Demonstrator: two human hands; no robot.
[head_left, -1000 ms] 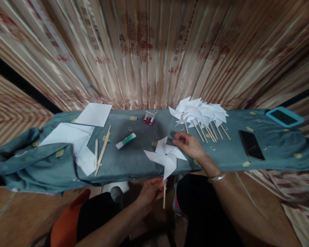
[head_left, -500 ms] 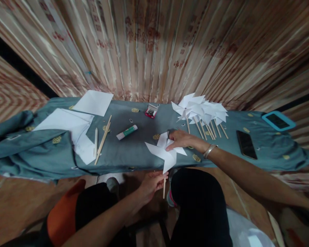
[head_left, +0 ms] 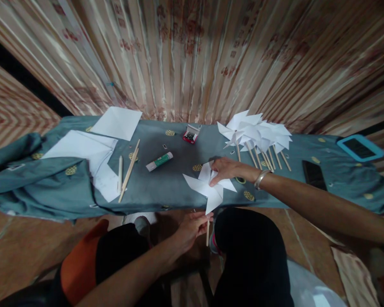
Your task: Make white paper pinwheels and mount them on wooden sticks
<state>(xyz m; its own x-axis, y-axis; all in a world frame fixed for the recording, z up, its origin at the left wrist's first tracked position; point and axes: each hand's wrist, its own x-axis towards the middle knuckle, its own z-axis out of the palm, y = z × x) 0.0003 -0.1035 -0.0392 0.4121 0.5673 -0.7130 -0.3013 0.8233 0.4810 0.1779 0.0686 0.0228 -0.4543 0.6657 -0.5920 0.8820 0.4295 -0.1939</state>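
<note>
A white paper pinwheel (head_left: 213,197) lies at the front edge of the cloth-covered table, its wooden stick (head_left: 208,234) jutting out over the edge toward me. My left hand (head_left: 192,228) grips that stick just below the lowest blade, fingers closed round it. On top of the pinwheel, my right hand (head_left: 224,169) pinches the paper near the centre between thumb and fingers. The exact grip there is partly hidden by the hand. A pile of white paper pinwheels (head_left: 254,132) with wooden sticks lies behind the right hand.
On the table cloth (head_left: 166,187) lie a glue stick (head_left: 159,162), a small red box of pins (head_left: 190,134), loose wooden sticks (head_left: 129,170), and white paper sheets (head_left: 80,147) at left. A dark phone (head_left: 313,175) and a blue-framed tablet (head_left: 361,147) are at right.
The camera view has shifted slightly, so the table things appear a little displaced. Both hands keep their hold on the pinwheel and its stick.
</note>
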